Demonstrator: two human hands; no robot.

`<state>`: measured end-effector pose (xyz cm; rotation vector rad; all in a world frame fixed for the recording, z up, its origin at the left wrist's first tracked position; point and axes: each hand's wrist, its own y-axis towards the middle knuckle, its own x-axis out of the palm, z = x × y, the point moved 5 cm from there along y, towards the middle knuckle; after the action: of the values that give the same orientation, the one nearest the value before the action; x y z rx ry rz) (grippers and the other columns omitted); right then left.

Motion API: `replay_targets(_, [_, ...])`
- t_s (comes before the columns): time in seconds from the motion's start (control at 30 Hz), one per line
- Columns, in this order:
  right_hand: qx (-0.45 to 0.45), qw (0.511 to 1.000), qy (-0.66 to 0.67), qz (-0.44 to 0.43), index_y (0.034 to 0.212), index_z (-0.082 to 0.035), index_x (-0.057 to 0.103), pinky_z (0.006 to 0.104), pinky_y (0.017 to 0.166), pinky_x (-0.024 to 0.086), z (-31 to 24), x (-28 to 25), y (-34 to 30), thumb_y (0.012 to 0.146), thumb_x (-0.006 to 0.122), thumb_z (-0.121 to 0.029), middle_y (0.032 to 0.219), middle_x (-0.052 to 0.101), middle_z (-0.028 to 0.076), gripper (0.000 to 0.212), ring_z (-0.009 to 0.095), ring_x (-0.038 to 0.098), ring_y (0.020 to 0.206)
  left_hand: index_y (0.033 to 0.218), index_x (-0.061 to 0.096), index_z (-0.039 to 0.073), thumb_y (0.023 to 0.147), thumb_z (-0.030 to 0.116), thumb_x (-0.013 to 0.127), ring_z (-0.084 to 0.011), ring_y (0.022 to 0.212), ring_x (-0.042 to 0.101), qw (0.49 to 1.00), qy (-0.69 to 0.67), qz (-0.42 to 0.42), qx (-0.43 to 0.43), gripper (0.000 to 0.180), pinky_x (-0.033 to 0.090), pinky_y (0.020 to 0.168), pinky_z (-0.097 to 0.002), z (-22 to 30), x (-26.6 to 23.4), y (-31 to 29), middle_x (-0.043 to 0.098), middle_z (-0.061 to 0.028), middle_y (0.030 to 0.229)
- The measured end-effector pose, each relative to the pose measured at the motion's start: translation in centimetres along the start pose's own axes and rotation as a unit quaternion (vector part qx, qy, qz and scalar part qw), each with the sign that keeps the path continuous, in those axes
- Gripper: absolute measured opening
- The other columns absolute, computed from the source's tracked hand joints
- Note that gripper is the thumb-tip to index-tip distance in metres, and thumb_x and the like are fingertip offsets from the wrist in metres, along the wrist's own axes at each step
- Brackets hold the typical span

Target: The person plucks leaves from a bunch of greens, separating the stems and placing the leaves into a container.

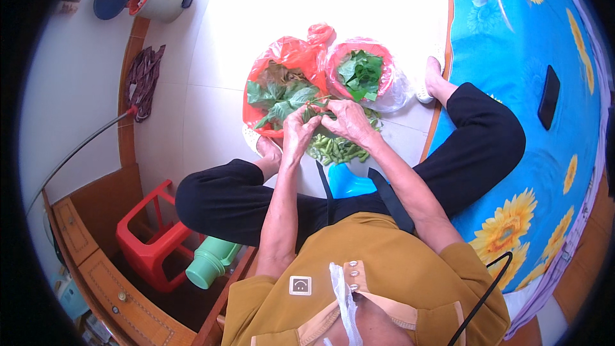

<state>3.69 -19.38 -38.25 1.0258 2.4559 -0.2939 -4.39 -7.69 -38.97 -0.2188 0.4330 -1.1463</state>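
Pinching greens (pixel 309 114) between their fingertips, left hand (pixel 298 131) and right hand (pixel 348 120) nearly touch.

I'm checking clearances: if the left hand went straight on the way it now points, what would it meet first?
Most likely the large green leaves at the mouth of the red bag, just ahead of the left hand; depth is unclear from this one view.

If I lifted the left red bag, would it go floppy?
Probably, because the red bag looks thin and crumpled. It may feel light for its size, since mostly loose leaves show inside. Its wide-open mouth could let some spill.
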Motion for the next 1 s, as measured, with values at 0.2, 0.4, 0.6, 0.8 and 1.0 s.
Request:
replay_targets(0.2, [0.044,0.995,0.033,0.082,0.08,-0.004,0.062,0.042,0.061,0.048,1.7,0.7,-0.3,0.07,0.058,-0.016,0.071,0.061,0.018,0.016,0.033,0.061,0.066,0.09,0.065,0.001,0.076,0.005,0.062,-0.0074,0.067,0.056,0.997,-0.061,0.027,0.026,0.014,0.047,0.061,-0.0224,1.3,0.9,-0.6,0.064,-0.0018,0.075])
replay_targets(0.4, [0.114,0.966,0.224,-0.055,0.091,-0.003,0.061,0.0278,0.066,0.045,4.5,0.5,0.2,0.08,0.057,-0.021,0.076,0.06,0.005,0.022,0.012,0.055,0.071,0.091,0.064,0.003,0.076,0.004,0.063,-0.0096,0.067,0.058,0.98,-0.183,0.007,-0.079,0.015,0.047,0.062,-0.023,0.4,-0.4,-0.1,0.064,-0.0023,0.079])
replay_targets(0.6, [0.177,0.934,0.269,-0.156,0.099,-0.003,0.061,0.0257,0.071,0.044,2.4,0.1,0.3,0.083,0.059,-0.028,0.085,0.059,0.001,0.03,0.009,0.053,0.079,0.094,0.064,0.004,0.078,0.007,0.063,-0.0093,0.068,0.058,0.977,-0.203,0.015,-0.071,0.016,0.047,0.064,-0.0224,1.0,-1.0,-0.4,0.063,-0.0021,0.081])
replay_targets(0.8, [0.14,0.952,0.241,-0.127,0.094,-0.004,0.063,0.0269,0.067,0.046,1.8,1.0,0.1,0.074,0.061,-0.027,0.074,0.061,0.003,0.03,0.011,0.057,0.07,0.093,0.066,0.003,0.079,0.013,0.064,-0.0083,0.068,0.058,0.985,-0.161,-0.016,-0.054,0.016,0.047,0.063,-0.0224,2.0,-0.7,-0.8,0.064,-0.0018,0.08])
replay_targets(1.0, [0.163,0.955,0.233,-0.082,0.085,-0.004,0.063,0.0282,0.061,0.045,1.7,1.9,0.0,0.074,0.056,-0.03,0.066,0.059,0.005,0.029,0.013,0.056,0.064,0.09,0.067,0.003,0.078,0.013,0.064,-0.0071,0.066,0.056,0.998,-0.063,0.028,0.006,0.016,0.046,0.06,-0.0226,1.8,-0.9,-0.6,0.065,-0.0026,0.077])
